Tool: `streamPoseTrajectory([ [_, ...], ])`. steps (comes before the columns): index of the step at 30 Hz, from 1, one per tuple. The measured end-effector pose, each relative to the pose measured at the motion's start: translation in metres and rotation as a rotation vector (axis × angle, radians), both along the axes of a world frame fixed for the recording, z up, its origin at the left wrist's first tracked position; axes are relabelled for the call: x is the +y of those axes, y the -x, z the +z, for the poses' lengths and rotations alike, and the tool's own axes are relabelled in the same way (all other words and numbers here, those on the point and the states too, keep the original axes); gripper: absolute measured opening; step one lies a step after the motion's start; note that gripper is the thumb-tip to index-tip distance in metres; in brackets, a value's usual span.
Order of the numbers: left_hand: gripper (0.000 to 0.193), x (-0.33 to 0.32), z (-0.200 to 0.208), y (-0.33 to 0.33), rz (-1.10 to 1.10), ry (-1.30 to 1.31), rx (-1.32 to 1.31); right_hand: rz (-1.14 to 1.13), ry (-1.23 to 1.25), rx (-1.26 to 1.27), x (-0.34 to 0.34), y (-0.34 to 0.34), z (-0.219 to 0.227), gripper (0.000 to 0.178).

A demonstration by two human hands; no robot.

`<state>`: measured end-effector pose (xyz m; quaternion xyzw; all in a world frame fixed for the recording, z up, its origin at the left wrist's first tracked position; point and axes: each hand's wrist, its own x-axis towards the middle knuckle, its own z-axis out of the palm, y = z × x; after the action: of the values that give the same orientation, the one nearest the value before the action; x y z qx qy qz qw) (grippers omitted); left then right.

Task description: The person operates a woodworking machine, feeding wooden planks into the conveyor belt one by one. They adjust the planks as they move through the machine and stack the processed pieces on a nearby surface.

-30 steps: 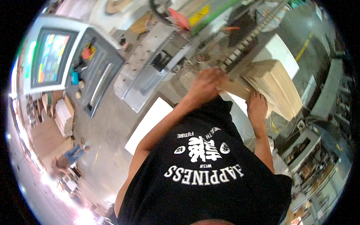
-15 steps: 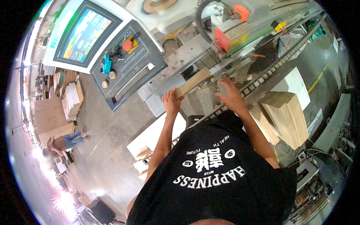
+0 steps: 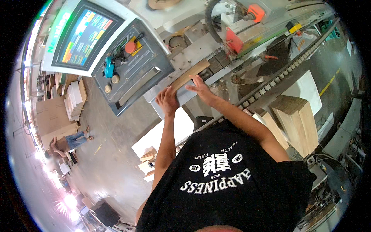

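Two hands: left hand (image 3: 167, 101) and right hand (image 3: 201, 89) now both lie open on the board (image 3: 189, 75).
Board: thin, long, light brown wood.

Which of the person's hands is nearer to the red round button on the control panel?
Left. The left hand lies just below-right of the red button; the right hand sits farther right, on the wooden strip.

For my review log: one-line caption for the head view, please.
Left hand and right hand press a wooden strip on a machine's grey table beside the control panel.
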<state>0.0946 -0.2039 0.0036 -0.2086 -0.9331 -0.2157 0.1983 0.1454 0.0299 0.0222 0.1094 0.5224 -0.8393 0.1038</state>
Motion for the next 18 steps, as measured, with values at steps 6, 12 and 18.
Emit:
streamPoseTrajectory([
  [6, 0.046, -0.014, 0.002, 0.001, -0.118, 0.038, -0.025, -0.028, 0.005, 0.047, 0.0, -0.01, -0.001, 0.101],
  [12, 0.042, 0.017, 0.009, 0.006, -0.135, 0.148, -0.114, -0.123, -0.097, 0.079, 0.014, -0.007, 0.001, 0.094],
  [18, 0.038, 0.079, 0.02, 0.02, -0.233, 0.198, -0.144, -0.343, 0.004, 0.089, 0.052, 0.007, -0.007, 0.083],
])
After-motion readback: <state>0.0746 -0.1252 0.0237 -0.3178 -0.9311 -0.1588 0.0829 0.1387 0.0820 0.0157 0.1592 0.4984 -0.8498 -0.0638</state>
